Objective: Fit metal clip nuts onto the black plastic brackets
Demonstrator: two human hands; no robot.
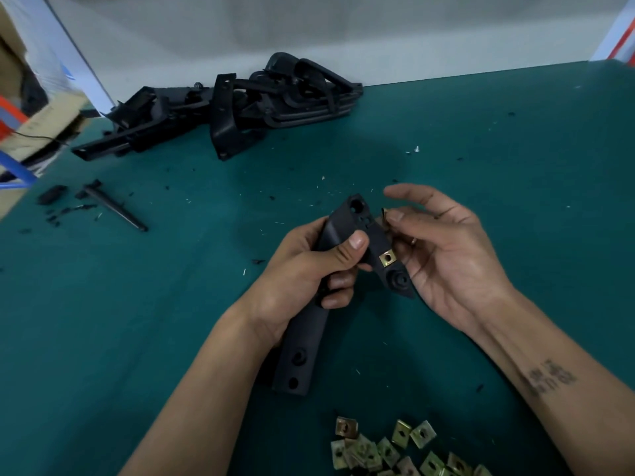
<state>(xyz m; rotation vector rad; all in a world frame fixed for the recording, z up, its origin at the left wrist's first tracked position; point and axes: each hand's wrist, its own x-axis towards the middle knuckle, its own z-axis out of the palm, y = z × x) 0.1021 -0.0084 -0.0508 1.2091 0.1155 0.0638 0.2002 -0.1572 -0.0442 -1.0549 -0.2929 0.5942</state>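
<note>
My left hand (305, 269) grips a long black plastic bracket (302, 341) around its middle, thumb pressed on its upper face, above the green table. One brass-coloured clip nut (388, 258) sits fitted on the bracket's right edge. My right hand (446, 255) pinches a second clip nut (384, 214) between thumb and fingertip, right beside the bracket's upper edge; most of that nut is hidden by the thumb. A heap of several loose clip nuts (388, 451) lies at the near edge of the table.
A pile of black plastic brackets (233, 104) lies at the back of the green table (515, 166). Broken black plastic bits and a thin black rod (117, 209) lie at the left. A cardboard box (20, 80) stands at the far left edge.
</note>
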